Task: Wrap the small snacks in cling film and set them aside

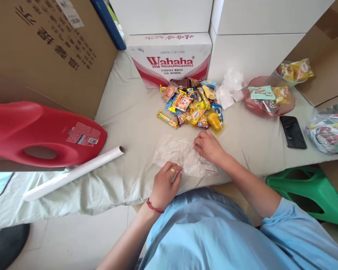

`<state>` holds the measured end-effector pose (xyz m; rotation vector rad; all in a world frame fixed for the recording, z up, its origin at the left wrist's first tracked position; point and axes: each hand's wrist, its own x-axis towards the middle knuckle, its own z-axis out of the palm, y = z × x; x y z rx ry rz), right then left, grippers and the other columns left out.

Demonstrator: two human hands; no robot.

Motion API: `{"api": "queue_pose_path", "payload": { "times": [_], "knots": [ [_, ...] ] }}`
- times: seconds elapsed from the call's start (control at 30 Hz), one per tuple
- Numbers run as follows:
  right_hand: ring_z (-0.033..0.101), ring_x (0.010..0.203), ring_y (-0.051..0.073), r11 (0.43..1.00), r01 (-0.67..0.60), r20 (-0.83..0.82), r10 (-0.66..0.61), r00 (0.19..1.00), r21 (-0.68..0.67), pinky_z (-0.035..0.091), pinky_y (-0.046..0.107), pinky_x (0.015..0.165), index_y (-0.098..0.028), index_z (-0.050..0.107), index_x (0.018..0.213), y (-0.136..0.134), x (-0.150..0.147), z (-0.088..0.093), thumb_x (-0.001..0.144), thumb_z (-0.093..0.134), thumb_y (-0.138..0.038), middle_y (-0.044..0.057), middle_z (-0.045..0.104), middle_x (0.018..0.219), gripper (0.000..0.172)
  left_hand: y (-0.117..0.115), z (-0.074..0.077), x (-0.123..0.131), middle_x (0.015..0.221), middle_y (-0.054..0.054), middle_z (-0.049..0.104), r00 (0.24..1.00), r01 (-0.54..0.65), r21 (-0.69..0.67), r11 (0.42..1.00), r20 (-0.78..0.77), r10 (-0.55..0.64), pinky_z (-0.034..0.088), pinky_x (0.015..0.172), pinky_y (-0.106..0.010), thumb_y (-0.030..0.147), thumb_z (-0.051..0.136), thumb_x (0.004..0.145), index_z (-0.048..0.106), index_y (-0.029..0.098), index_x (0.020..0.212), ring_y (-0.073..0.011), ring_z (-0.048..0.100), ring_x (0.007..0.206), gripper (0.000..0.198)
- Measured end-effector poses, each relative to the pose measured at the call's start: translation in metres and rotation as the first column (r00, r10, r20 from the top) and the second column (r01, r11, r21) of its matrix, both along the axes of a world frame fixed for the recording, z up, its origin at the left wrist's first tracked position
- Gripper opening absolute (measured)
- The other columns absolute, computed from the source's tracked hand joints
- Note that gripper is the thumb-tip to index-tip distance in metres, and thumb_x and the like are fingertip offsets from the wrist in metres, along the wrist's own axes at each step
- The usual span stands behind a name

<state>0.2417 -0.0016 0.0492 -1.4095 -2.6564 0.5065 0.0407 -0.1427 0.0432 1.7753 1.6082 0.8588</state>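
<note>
1. Long white paper roll (73,174): lay on the cloth-covered worktop (129,120).
2. Left hand (165,183): pinched the near edge of the clear crinkled plastic sheet (176,152), which lay flat at the worktop's front.
3. Right hand (208,146): fingers curled, pinching the sheet's far edge.

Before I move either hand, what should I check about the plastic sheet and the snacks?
1. Near edge of clear plastic sheet pinched by left hand: ok.
2. Grip of right hand on the far edge: cannot tell.
3. Sheet lying flat: not ok, crinkled.
4. Nothing from the snack pile on the sheet: ok.
5. The phone away from both hands: ok.
</note>
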Motion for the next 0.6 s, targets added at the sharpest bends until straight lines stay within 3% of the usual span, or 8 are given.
{"api": "queue_pose_path", "payload": {
  "times": [0.1,0.2,0.3,0.4,0.5,0.6],
  "knots": [
    [0.049,0.101,0.028,0.986,-0.009,-0.029,0.014,0.999,0.164,0.04,0.04,0.086,-0.019,0.075,0.092,-0.018,0.008,0.012,0.101,0.058,-0.026,0.012,0.067,0.106,0.02,0.005,-0.003,0.019,0.084,-0.002,0.065,0.947,-0.06,-0.261,0.964,0.29,0.138,0.048,0.058,-0.026,0.039,0.056,0.097,0.068,0.021,0.089,-0.0122,0.06,0.064,0.023],
    [0.05,0.093,0.026,0.963,-0.012,-0.06,0.03,0.998,0.271,0.037,0.04,0.08,-0.021,0.074,0.092,-0.051,0.015,0.023,0.105,0.052,-0.028,0.011,0.069,0.098,0.026,0.016,-0.006,0.04,0.088,-0.002,0.065,0.769,-0.002,-0.502,0.865,0.552,0.322,0.047,0.047,-0.024,0.055,0.061,0.092,0.059,0.021,0.093,-0.0129,0.063,0.06,0.034],
    [0.053,0.086,0.024,0.969,-0.054,-0.085,0.077,0.993,0.242,0.037,0.038,0.075,-0.022,0.073,0.095,-0.082,0.018,0.029,0.106,0.049,-0.027,0.01,0.07,0.091,0.027,0.026,-0.007,0.053,0.097,-0.003,0.067,0.638,0.019,-0.53,0.848,0.659,0.398,0.054,0.051,-0.026,0.062,0.068,0.085,0.055,0.023,0.097,-0.0182,0.07,0.072,0.043],
    [0.061,0.087,0.021,0.997,-0.066,-0.253,0.077,0.964,0.051,0.043,0.035,0.076,-0.023,0.072,0.102,-0.095,0.024,0.035,0.107,0.049,-0.03,0.008,0.072,0.094,0.025,0.03,-0.009,0.055,0.091,-0.004,0.071,0.699,-0.005,-0.424,0.905,0.646,0.307,0.058,0.066,-0.03,0.057,0.07,0.085,0.063,0.021,0.094,-0.0203,0.07,0.081,0.037],
    [0.066,0.09,0.019,0.988,0.079,-0.471,-0.134,0.872,-0.134,0.049,0.032,0.078,-0.024,0.072,0.107,-0.087,0.036,0.041,0.106,0.05,-0.04,0.007,0.072,0.098,0.027,0.028,-0.013,0.053,0.087,-0.006,0.074,0.798,-0.037,-0.369,0.929,0.549,0.249,0.057,0.071,-0.033,0.05,0.067,0.088,0.072,0.02,0.093,-0.0212,0.069,0.079,0.031],
    [0.065,0.099,0.023,0.961,0.212,-0.511,-0.274,0.815,-0.178,0.051,0.036,0.087,-0.022,0.072,0.11,-0.073,0.041,0.038,0.101,0.058,-0.049,0.009,0.071,0.103,0.032,0.023,-0.01,0.054,0.088,-0.006,0.074,0.873,-0.039,-0.297,0.954,0.455,0.177,0.055,0.075,-0.034,0.044,0.061,0.092,0.076,0.022,0.094,-0.022,0.069,0.081,0.027]
  ]
}}
